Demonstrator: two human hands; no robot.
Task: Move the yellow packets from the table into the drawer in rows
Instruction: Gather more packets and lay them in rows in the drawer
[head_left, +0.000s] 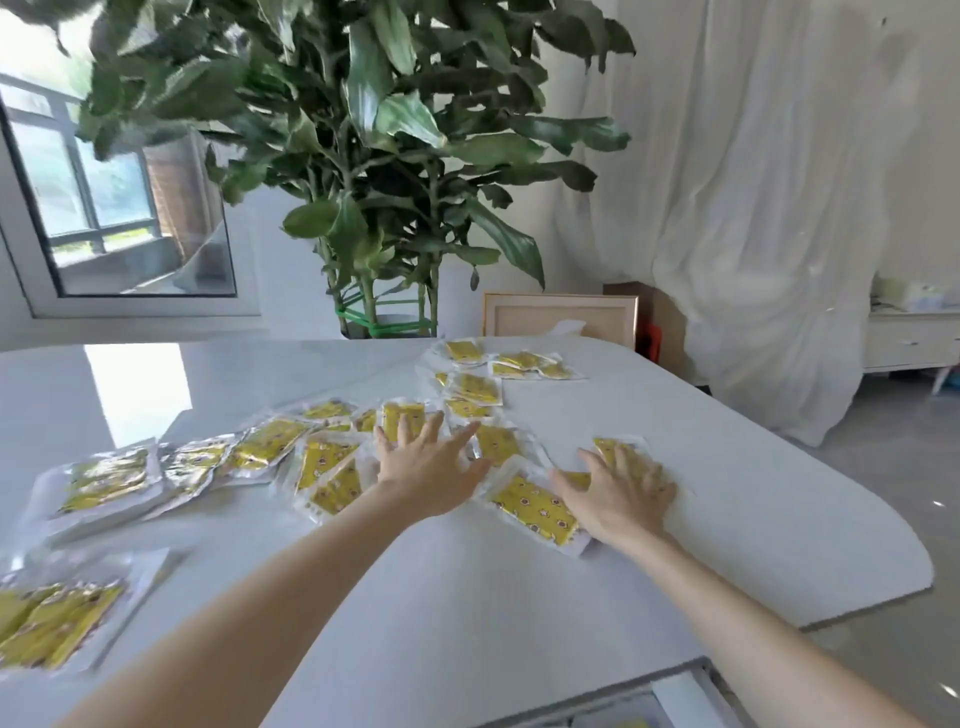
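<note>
Pressing left hand (431, 467) and right hand (623, 491) flat, fingers spread, on scattered packets (535, 506) on table (467, 597), probably to gather them for drawer (680, 686) below; grasping nothing yet.

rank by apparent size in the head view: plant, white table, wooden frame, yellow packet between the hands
1. white table
2. plant
3. wooden frame and yellow packet look about alike; the packet is nearer the camera, so unranked

A home living room.
A big leafy houseplant (374, 156) is standing at upper centre, sheer white curtains (753, 208) are hanging at upper right, a window (104, 197) is letting in daylight at upper left, and a white table (467, 597) is filling the lower frame.
</note>
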